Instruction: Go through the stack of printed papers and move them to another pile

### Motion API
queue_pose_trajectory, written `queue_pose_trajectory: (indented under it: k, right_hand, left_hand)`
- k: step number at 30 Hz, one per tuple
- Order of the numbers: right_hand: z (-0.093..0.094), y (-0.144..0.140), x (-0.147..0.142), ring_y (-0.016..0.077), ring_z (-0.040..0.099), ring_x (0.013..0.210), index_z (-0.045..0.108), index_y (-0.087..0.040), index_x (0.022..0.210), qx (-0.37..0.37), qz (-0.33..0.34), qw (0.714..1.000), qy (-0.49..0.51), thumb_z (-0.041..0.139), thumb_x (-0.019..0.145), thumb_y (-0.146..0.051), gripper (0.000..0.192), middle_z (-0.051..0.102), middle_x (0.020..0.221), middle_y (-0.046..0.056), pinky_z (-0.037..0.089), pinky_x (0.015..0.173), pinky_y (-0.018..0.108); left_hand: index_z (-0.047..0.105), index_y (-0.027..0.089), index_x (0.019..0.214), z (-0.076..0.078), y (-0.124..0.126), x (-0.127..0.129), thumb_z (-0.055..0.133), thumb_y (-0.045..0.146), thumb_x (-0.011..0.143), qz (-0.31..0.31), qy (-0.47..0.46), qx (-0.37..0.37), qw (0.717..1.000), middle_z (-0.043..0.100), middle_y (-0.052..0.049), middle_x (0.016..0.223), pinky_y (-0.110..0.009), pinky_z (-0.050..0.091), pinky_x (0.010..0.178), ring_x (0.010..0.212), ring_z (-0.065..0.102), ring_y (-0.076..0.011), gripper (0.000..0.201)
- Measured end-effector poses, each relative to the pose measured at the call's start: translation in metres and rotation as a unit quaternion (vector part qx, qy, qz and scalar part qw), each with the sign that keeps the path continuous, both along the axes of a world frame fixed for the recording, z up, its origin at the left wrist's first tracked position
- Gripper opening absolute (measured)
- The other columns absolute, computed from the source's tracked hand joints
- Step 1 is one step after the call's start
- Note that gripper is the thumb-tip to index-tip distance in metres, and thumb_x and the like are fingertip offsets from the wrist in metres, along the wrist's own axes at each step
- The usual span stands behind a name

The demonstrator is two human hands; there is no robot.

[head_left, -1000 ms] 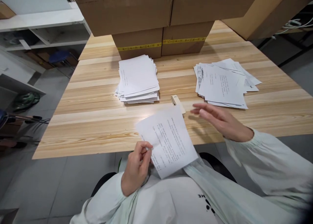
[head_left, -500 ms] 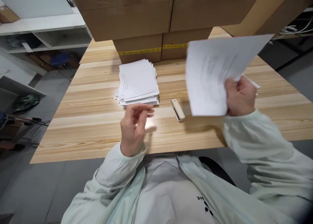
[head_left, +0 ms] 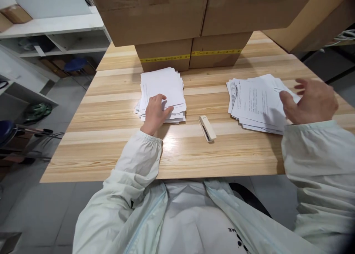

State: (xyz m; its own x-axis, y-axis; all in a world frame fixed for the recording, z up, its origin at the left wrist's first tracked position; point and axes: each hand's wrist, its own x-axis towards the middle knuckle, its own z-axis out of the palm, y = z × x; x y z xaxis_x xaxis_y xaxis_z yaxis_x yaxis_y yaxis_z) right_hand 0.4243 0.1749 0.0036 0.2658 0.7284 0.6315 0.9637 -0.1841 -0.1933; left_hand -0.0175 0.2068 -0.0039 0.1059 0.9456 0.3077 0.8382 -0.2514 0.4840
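My left hand [head_left: 156, 113] is at the near edge of a thick, uneven stack of white paper [head_left: 159, 84], its fingers over the top sheet and its thumb apart. Whether it presses on the sheet I cannot tell. At the right, my right hand [head_left: 312, 100] hovers beside a second pile of printed sheets [head_left: 256, 100], fingers and thumb spread with nothing between them. Lines of print and a dark patterned patch show on that pile. Between the two piles lies a cream-coloured stapler [head_left: 207, 129], closer to the left stack.
Large cardboard boxes [head_left: 163, 17] are stacked at the back of the wooden table [head_left: 105, 154], the lower ones bearing yellow tape. Another carton [head_left: 299, 21] stands at the back right. White shelving [head_left: 63, 24] and a blue stool [head_left: 75, 64] are off to the left.
The sheets in my right hand have been let go onto the right pile, and that hand has moved right and opened. My left hand has moved forward onto the left stack.
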Motion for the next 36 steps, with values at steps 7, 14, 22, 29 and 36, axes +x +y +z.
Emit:
queue_pose_trajectory:
  k: [7,14,22,29,36]
  right_hand:
    - [0.049,0.014,-0.137,0.0216,0.069,0.088,0.074,-0.018,0.112,-0.125,0.353,0.915,0.149,0.064,0.088,-0.032,0.030,0.074,0.112,0.013,0.055,0.079,0.037]
    - [0.030,0.049,-0.202,0.0210,0.066,0.081,0.074,-0.018,0.096,-0.250,0.438,0.835,0.220,0.067,0.086,-0.033,0.019,0.075,0.096,0.008,0.052,0.077,0.037]
    - [0.005,0.073,-0.226,0.0131,0.060,0.070,0.066,-0.017,0.080,-0.314,0.388,0.753,0.428,0.083,0.066,-0.015,0.022,0.069,0.078,0.000,0.049,0.070,0.029]
    - [-0.006,0.079,-0.232,0.0089,0.052,0.060,0.065,-0.017,0.076,-0.301,0.383,0.744,0.457,0.084,0.060,-0.011,0.025,0.059,0.066,-0.005,0.043,0.060,0.025]
    - [-0.002,0.080,-0.232,0.0090,0.053,0.059,0.070,-0.016,0.071,-0.306,0.391,0.753,0.431,0.083,0.064,-0.015,0.015,0.063,0.063,-0.002,0.042,0.057,0.023]
  left_hand:
    - [0.057,0.021,0.109,0.003,0.003,-0.007,0.070,0.025,0.084,0.004,0.026,-0.014,1.000,0.070,-0.009,0.108,-0.039,0.049,0.086,0.102,0.064,-0.0272,0.028]
    - [0.056,0.021,0.111,0.001,0.006,-0.015,0.073,0.028,0.086,-0.015,0.047,-0.005,0.999,0.073,-0.010,0.111,-0.035,0.048,0.083,0.100,0.067,-0.0255,0.031]
    - [0.054,0.021,0.117,0.005,0.004,-0.009,0.066,0.030,0.092,-0.005,0.108,-0.017,0.994,0.074,-0.011,0.108,-0.032,0.046,0.074,0.093,0.069,-0.0250,0.029]
    - [0.056,0.023,0.101,0.000,0.008,-0.013,0.049,0.029,0.099,-0.002,0.082,0.012,0.997,0.073,-0.005,0.087,-0.029,0.039,0.066,0.075,0.066,-0.0210,0.010]
    - [0.054,0.023,0.093,-0.004,0.010,-0.016,0.047,0.024,0.097,0.043,0.026,0.036,0.998,0.068,-0.002,0.077,-0.030,0.035,0.066,0.066,0.061,-0.0189,0.009]
